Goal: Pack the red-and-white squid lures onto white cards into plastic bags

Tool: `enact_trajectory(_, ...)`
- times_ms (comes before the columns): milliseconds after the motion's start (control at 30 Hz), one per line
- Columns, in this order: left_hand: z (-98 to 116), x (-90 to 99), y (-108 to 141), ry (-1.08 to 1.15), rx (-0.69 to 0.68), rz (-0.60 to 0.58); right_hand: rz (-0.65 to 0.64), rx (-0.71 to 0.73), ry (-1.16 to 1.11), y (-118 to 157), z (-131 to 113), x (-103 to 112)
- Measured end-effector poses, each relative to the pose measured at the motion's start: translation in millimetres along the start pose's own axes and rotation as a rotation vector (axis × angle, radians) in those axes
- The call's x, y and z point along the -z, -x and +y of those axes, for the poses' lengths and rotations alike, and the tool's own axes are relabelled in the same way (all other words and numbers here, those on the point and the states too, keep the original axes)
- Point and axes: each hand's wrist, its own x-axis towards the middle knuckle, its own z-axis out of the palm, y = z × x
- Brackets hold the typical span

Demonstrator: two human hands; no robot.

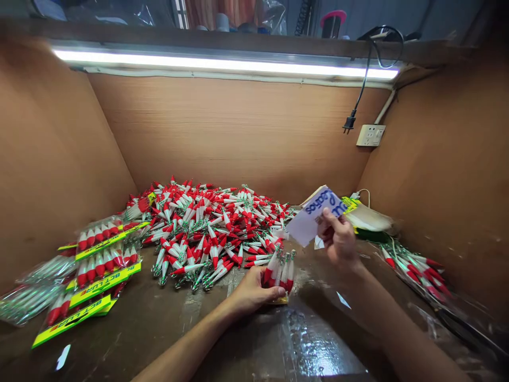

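My left hand (254, 292) is closed around a pack of fishing lures (283, 273), several red-and-white ones with green hooked ends pointing up. A yellow edge shows under the pack, just above the table. To the right and higher, my right hand (338, 236) pinches a white paper card (312, 215) with blue lettering between thumb and fingers. Whether it is one sheet or several I cannot tell. Behind both hands spreads a large heap of loose red-and-white lures (207, 228), its right edge close to the pack.
Packed lures with yellow-green header cards (105, 278) are stacked at the left, beside clear bags (35, 289). At the right lie a bag of cards (366, 217), more lures (415, 270) and dark-handled scissors (457, 323). A plug (349, 123) hangs near the wall socket (370, 135).
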Motion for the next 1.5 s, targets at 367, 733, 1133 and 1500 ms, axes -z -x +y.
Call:
enact_trajectory(367,-6,7.9,-4,0.021,-0.038,0.166,-0.077,0.088,0.774,-25,19,27)
enact_trajectory(733,4,12.9,-8,0.067,-0.197,0.422,-0.716,-0.299,0.294,48,38,-30)
enact_trajectory(1133,10,15.3,-6,0.221,-0.109,0.409,-0.626,-0.245,0.284,54,54,-30)
enact_trajectory(1500,2,18.3,-6,0.29,-0.063,0.446,-0.555,-0.125,0.427,54,57,-29)
